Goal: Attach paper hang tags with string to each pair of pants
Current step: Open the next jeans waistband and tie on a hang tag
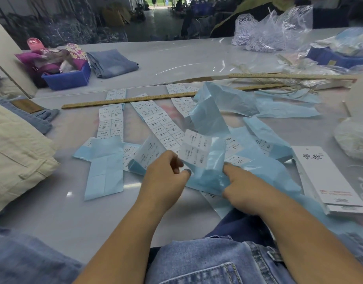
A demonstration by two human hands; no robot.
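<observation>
Head view: both hands' fingers (177,163) pinch a sticker strip (194,150), long axis running away.

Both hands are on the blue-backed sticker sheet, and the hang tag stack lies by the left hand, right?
Not quite. In the head view both hands, left and right, hold the sticker sheet, but the hang tag stack lies by the right hand.
</observation>
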